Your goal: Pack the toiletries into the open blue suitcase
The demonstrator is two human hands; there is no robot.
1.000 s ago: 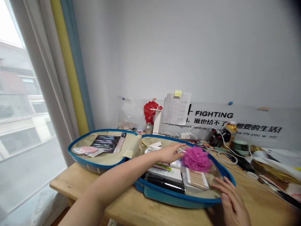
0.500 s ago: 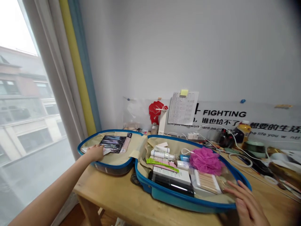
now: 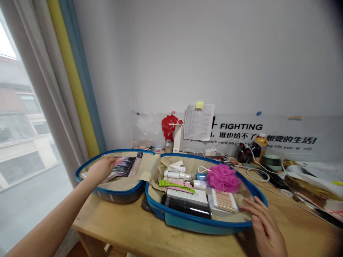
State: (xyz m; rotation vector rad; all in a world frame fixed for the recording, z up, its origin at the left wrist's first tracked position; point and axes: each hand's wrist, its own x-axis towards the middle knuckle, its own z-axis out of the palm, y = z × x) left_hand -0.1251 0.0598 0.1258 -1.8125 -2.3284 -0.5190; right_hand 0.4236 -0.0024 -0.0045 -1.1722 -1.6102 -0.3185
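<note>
A blue-rimmed suitcase [image 3: 203,224] lies unfolded on the table, beige lining in both halves. Over its left half, my left hand [image 3: 103,167] is closed, with a small flat pink item [image 3: 120,161] at its fingertips, its kind unclear. Just beyond lies a dark carded set of slim tools [image 3: 129,167]; a whitish packet [image 3: 110,176] is partly under the hand. My right hand [image 3: 265,223] rests with fingers stretched over the right half's rim. Nearby in that half are a pink bath puff [image 3: 223,178], a box of cotton swabs [image 3: 223,200] and a black case [image 3: 187,207].
White tubes [image 3: 173,175], a green sachet [image 3: 177,185] and a white box [image 3: 187,197] fill the right half. Behind stand a yellow-labelled bottle [image 3: 259,146], a green jar [image 3: 272,161] and white cables [image 3: 257,175]. A curtain [image 3: 72,78] hangs at left.
My left hand has risen off the whitish packet, and the pink item now shows at its fingertips. My right hand stays on the rim. The view has turned slightly right.
</note>
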